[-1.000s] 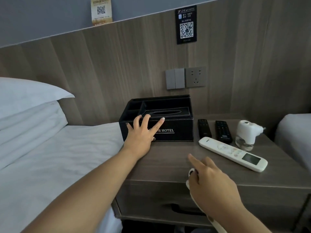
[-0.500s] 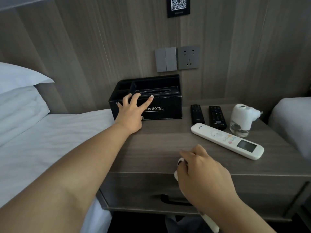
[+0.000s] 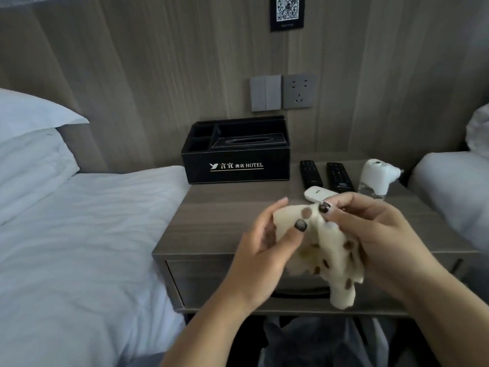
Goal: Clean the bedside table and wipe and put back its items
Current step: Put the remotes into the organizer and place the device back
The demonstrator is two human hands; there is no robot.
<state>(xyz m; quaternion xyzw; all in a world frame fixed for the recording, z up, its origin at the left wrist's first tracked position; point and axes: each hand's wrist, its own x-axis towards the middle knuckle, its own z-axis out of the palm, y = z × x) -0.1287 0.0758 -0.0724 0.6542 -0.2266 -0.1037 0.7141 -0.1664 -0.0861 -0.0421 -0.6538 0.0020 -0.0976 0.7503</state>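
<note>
A cream cloth with brown dots (image 3: 330,250) hangs between both hands above the front of the wooden bedside table (image 3: 211,223). My left hand (image 3: 267,242) pinches its left corner and my right hand (image 3: 375,229) pinches the top right. At the back left of the table stands a black hotel tissue box (image 3: 238,165). Two black remotes (image 3: 311,174) (image 3: 339,177) lie to its right. A white remote (image 3: 316,193) is partly hidden behind my right hand. A white plug-in repellent device (image 3: 377,177) stands at the back right.
A bed with white sheet (image 3: 79,234) and pillows (image 3: 31,133) adjoins the table on the left. Another white bed (image 3: 455,197) lies at the right. Light switches (image 3: 265,93) and a socket (image 3: 299,91) are on the wooden wall panel. The table has a drawer (image 3: 211,282) in front.
My left hand left the tissue box and came back to the cloth. My right hand lifted the cloth up, and both hands now hold it spread in front of me.
</note>
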